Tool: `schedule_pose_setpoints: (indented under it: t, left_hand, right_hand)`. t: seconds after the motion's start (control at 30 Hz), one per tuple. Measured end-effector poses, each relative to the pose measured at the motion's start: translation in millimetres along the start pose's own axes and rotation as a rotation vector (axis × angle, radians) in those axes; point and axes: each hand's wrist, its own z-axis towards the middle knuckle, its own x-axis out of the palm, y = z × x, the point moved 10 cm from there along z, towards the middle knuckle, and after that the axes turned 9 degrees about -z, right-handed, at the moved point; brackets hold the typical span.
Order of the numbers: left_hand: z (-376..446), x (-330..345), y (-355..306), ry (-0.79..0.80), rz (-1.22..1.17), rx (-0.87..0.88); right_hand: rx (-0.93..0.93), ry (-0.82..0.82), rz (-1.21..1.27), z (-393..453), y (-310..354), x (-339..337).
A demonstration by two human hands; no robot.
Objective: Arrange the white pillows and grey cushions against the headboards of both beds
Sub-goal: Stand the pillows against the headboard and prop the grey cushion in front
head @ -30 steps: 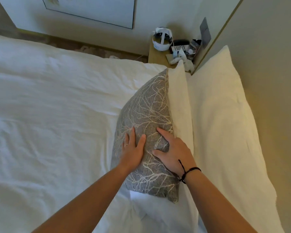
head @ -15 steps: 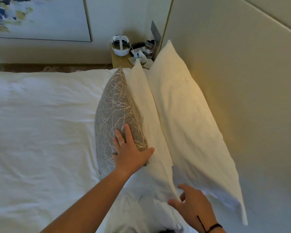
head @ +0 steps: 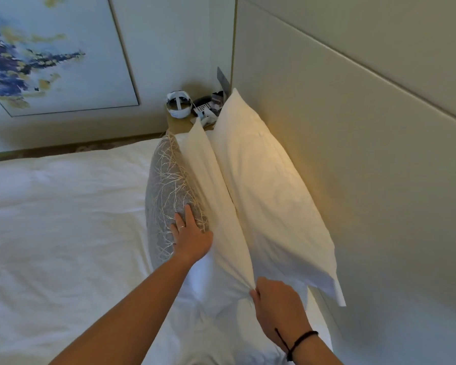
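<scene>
Now the left hand [head: 191, 239] lies flat, fingers spread, on the grey cushion [head: 169, 196] at centre; the right hand [head: 277, 304], five o'clock, pinches the front pillow [head: 211, 185] corner; the back pillow [head: 269, 196] leans on the headboard [head: 366, 154].

A second ago both hands pressed flat on the cushion [head: 169, 196]. The right hand [head: 279, 304] has since left it, dropped low, and now pinches the near corner of the front pillow [head: 221, 222]. The left hand [head: 191, 237] has slid toward the cushion's right edge beside that pillow.
</scene>
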Motion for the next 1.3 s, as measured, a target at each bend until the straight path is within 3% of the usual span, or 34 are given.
schedule_pose_setpoints:
  t: [0.23, 0.3, 0.4, 0.43, 0.5, 0.6, 0.77, 1.1, 1.3]
  left_hand:
    - [-11, -7, -4, -0.013, 0.033, 0.030]
    - [-17, -7, -1, -0.023, 0.053, 0.054]
    - [-28, -4, 4, -0.044, 0.054, 0.078]
    - [-33, -3, 5, -0.056, 0.040, 0.082]
    - [-47, -1, 5, -0.085, 0.009, 0.098]
    - [-71, 9, 1, -0.102, 0.014, 0.147]
    - [-101, 29, 2, -0.083, 0.042, 0.169]
    - [-138, 42, 14, -0.024, 0.022, 0.167]
    - [-170, 71, 0, 0.099, 0.072, 0.254]
  right_hand:
    - [-0.024, -0.071, 0.041, -12, -27, -12]
    - [-0.020, -0.247, 0.151, -25, -39, -38]
    - [0.164, -0.560, 0.162, -56, -94, -81]
    - [0.256, -0.564, 0.135, -62, -118, -83]
    - [0.384, -0.386, 0.073, -64, -154, -71]
    - [0.359, -0.181, 0.038, -54, -168, -52]
    - [0.331, -0.323, 0.079, -61, -175, -62]
    - [0.348, -0.319, 0.132, -78, -193, -46]
    - [0.382, -0.421, 0.229, -98, -190, -49]
